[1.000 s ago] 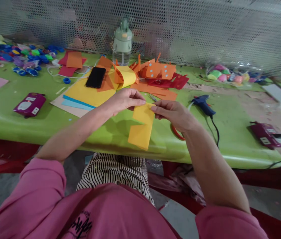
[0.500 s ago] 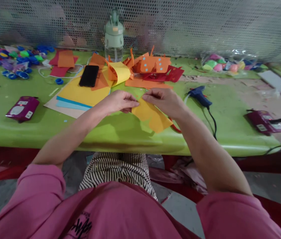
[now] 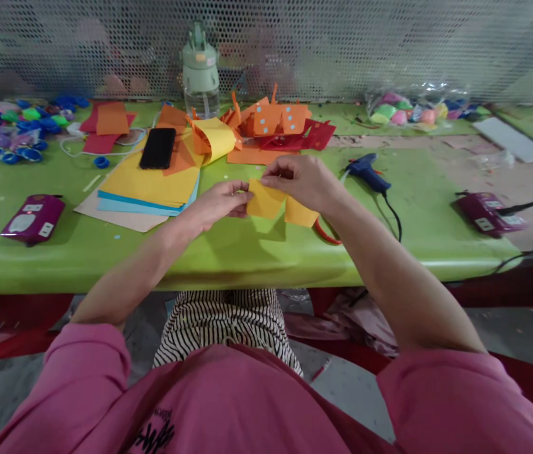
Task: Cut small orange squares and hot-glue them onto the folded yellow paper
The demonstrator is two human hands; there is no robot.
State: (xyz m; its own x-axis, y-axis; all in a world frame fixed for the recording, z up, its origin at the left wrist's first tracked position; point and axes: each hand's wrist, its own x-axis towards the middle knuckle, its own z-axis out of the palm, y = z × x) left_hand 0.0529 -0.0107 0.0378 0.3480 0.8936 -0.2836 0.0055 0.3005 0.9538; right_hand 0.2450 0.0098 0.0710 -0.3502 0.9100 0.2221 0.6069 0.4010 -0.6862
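Observation:
A folded piece of yellow-orange paper (image 3: 273, 203) hangs just above the green table (image 3: 247, 252), held between both hands. My left hand (image 3: 217, 205) pinches its left edge with thumb and fingers. My right hand (image 3: 302, 181) grips the top of the paper from above, fingers curled. Red-handled scissors (image 3: 326, 232) lie on the table partly under my right wrist.
Stacked yellow, blue and beige sheets (image 3: 146, 189) carry a black phone (image 3: 157, 148). Behind lie orange and red cut paper (image 3: 276, 126), a green bottle (image 3: 199, 69), a blue glue gun (image 3: 365, 171), two purple devices (image 3: 33, 217) (image 3: 488, 213), bottle caps (image 3: 16, 123) and a bag of coloured items (image 3: 408, 110).
The paper hung unfolded below my hands over the table edge; now it is folded shorter and held further in above the table. Both hands moved forward and closer together.

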